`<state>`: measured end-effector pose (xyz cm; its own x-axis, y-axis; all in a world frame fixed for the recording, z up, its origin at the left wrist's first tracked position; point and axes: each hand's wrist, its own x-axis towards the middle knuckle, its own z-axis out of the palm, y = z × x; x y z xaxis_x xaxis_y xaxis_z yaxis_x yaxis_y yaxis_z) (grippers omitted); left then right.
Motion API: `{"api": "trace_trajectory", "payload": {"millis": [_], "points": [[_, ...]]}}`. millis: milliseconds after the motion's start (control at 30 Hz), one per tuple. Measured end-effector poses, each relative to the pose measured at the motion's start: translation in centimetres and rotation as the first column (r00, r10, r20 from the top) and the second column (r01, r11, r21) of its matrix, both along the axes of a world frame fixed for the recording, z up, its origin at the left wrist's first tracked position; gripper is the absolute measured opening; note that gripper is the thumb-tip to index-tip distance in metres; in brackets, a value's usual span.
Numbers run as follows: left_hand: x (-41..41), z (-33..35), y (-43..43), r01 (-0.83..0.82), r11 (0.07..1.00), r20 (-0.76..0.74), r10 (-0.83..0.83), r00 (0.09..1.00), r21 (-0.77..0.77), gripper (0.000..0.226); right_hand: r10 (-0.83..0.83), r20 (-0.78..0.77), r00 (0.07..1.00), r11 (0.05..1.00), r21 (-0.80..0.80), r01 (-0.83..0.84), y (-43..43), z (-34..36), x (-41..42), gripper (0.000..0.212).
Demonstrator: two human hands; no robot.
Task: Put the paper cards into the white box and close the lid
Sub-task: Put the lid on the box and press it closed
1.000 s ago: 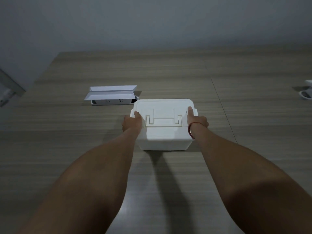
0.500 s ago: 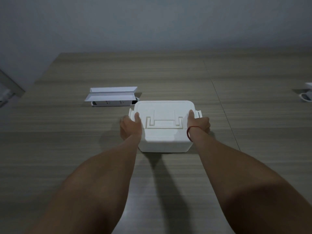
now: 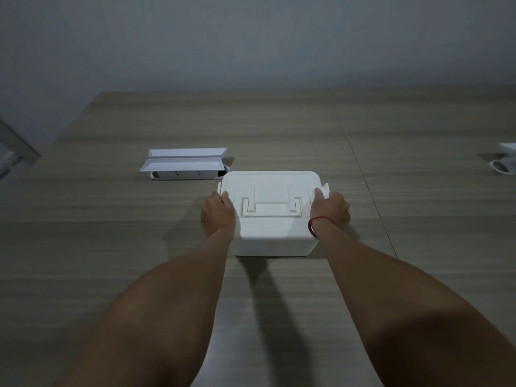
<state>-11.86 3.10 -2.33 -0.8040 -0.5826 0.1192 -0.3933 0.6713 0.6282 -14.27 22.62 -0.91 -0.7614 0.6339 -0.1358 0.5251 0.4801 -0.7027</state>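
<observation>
- The white box point(image 3: 272, 236) stands on the wooden table point(image 3: 279, 129) between the two hands, its lid point(image 3: 270, 188) lying flat on top and covering the opening.
- The left hand point(image 3: 217, 215) presses against the box's left side, thumb on the lid's edge and touching the side clip point(image 3: 219, 188), which stands flipped outward; the remaining fingers curl down along the wall, so the hand is closed around the box's edge.
- The right hand point(image 3: 329, 209) mirrors it on the right side, thumb on the lid's edge next to the raised right clip point(image 3: 325, 189), fingers wrapped around the side; a red string point(image 3: 315, 223) circles that wrist.
- A folded handle point(image 3: 272, 205) lies flat on the lid, between the two thumbs.
- The paper cards do not show anywhere; with the lid on, the box's inside is hidden.
- Beyond the left hand and a little further left sits a white power strip point(image 3: 187, 174), with two long white trays point(image 3: 184, 160) resting over it, just beside the box's far left corner.
- Far off past the right hand, at the table's edge, a small white object point(image 3: 505, 163) is cut off by the frame.
</observation>
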Motion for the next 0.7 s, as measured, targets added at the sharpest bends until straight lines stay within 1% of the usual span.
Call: {"api": "trace_trajectory", "payload": {"millis": [133,267,333,533,700], "points": [[-0.1,0.0,-0.1,0.014,1.000,-0.017,-0.014,1.000,0.016,0.035,0.011,-0.043,0.999,1.000,-0.020,-0.011,-0.3,0.0,-0.2,0.032],[-0.3,-0.3,-0.2,0.034,0.999,-0.062,-0.033,0.998,0.020,0.028,0.093,-0.085,0.992,0.994,0.060,-0.088,-0.8,-0.7,-0.5,0.029],[-0.8,-0.4,-0.5,0.035,0.999,-0.072,-0.033,0.997,0.026,0.029,0.110,-0.094,0.989,0.992,0.067,-0.104,-1.0,-0.9,-1.1,0.031],[-3.7,-0.5,-1.3,0.015,0.999,-0.073,-0.011,0.997,0.048,0.030,0.075,-0.109,0.991,0.997,-0.006,-0.076,-1.5,-1.2,-4.3,0.028],[-7.4,-0.8,-2.1,0.007,0.999,-0.070,-0.004,0.998,0.047,0.034,0.087,-0.123,0.989,0.996,0.012,-0.086,-2.3,-1.4,-7.9,0.026]]}}
